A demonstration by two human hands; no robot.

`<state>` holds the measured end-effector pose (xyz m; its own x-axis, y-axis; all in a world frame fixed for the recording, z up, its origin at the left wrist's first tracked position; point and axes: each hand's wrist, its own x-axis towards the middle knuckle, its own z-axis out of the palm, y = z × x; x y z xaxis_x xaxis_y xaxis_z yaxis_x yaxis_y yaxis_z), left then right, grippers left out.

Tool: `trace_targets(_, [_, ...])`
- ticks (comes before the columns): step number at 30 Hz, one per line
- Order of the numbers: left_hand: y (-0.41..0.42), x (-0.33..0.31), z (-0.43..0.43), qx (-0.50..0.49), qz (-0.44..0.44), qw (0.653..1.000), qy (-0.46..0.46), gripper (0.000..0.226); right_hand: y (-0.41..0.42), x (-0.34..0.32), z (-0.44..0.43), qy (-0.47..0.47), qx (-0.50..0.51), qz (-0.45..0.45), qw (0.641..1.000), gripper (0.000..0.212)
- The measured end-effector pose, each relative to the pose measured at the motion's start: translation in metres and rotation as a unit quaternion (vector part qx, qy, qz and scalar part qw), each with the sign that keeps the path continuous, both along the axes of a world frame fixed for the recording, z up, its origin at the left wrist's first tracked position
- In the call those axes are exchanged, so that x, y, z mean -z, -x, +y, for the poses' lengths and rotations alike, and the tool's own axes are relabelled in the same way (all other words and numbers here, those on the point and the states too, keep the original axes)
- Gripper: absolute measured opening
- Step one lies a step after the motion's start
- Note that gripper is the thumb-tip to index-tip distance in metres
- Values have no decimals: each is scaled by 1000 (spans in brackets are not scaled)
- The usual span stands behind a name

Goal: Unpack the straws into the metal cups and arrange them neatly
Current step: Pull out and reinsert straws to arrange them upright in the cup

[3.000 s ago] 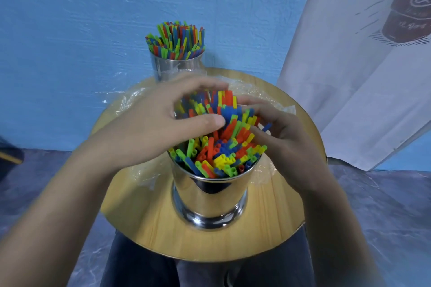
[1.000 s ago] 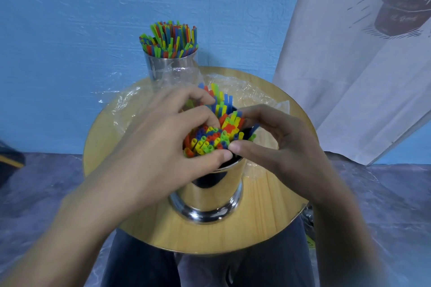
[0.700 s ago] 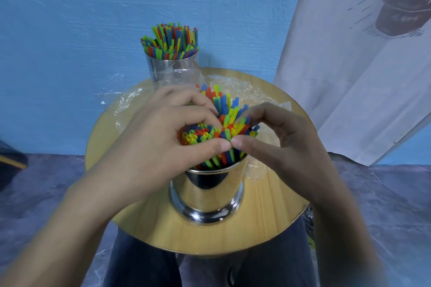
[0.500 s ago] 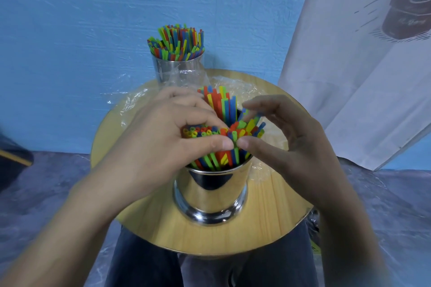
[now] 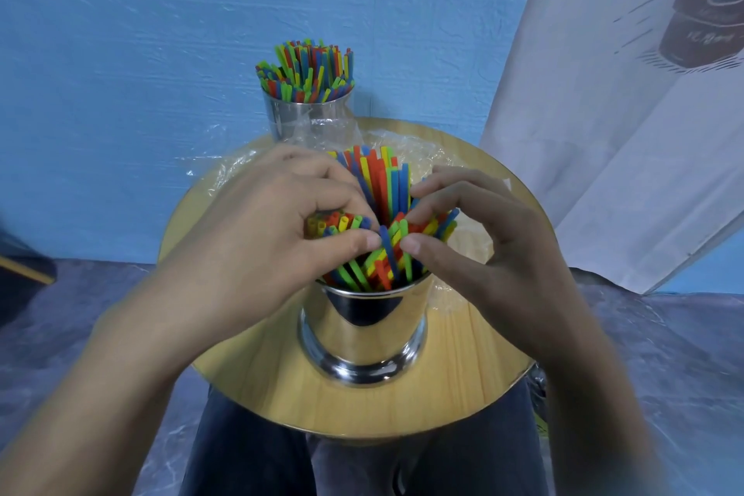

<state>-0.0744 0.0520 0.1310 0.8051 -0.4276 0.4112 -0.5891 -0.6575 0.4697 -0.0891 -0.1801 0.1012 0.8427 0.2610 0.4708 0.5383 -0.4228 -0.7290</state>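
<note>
A shiny metal cup (image 5: pixel 364 330) stands at the middle of a small round wooden table (image 5: pixel 463 387), filled with red, blue, green and yellow straws (image 5: pixel 382 189). My left hand (image 5: pixel 265 230) is closed around a bunch of the straws on the cup's left side. My right hand (image 5: pixel 479 238) grips another bunch on the right side, thumb tip almost meeting the left thumb. Some straws stand taller between the two hands. A second metal cup (image 5: pixel 310 119) full of coloured straws (image 5: pixel 306 68) stands at the table's far edge.
Crumpled clear plastic wrap (image 5: pixel 426 151) lies on the table behind the near cup and against the far cup. A blue wall rises behind the table. A white printed cloth (image 5: pixel 628 105) hangs at the right. My dark trousers (image 5: pixel 362 463) show below the table.
Both hands closed in around the spread-out straws and drew them into bunches. The middle straws now stand higher and more upright between the hands.
</note>
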Motion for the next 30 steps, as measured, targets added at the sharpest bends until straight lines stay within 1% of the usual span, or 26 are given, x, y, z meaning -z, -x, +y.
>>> trace_targets(3, [-2, -1, -1, -6, 2, 1000, 7, 25, 0, -1, 1, 4, -2, 3, 1000, 11])
trace_targets(7, [-3, 1, -4, -13, -4, 1000, -25, 29, -1, 1, 1, 19, -5, 1, 1000, 10])
trace_targets(10, [0, 0, -9, -27, -9, 999, -38, 19, -1, 2, 1, 22, -4, 4, 1000, 8])
trace_targets(14, [0, 1, -12, -20, -13, 999, -32, 19, -1, 1, 1, 10, -3, 5, 1000, 8])
trace_targets(17, [-2, -2, -10, -3, -1, 1000, 30, 23, -2, 2, 1, 2, 0, 8, 1000, 8])
trace_targets(20, [-4, -12, -13, 28, 24, 993, 115, 18, -2, 1, 1, 3, 6, 10, 1000, 11])
trace_targets(22, [-7, -20, -16, 40, 16, 983, 176, 13, -2, 0, 1, -3, 0, 21, 1000, 14])
trace_targets(24, [-10, -26, -18, 50, 12, 969, 242, 13, -1, -1, 2, -7, -1, 23, 1000, 17])
trace_targets(26, [-12, -29, -19, 74, 41, 949, 303, 9, -1, 0, 2, -1, 6, 22, 1000, 20])
trace_targets(27, [-14, -30, -19, 83, 54, 944, 314, 7, 0, 0, 2, 3, 9, 21, 1000, 21])
trace_targets(30, [-16, -29, -21, 89, 68, 946, 304, 10, -1, 0, 2, 6, 13, 12, 1000, 20])
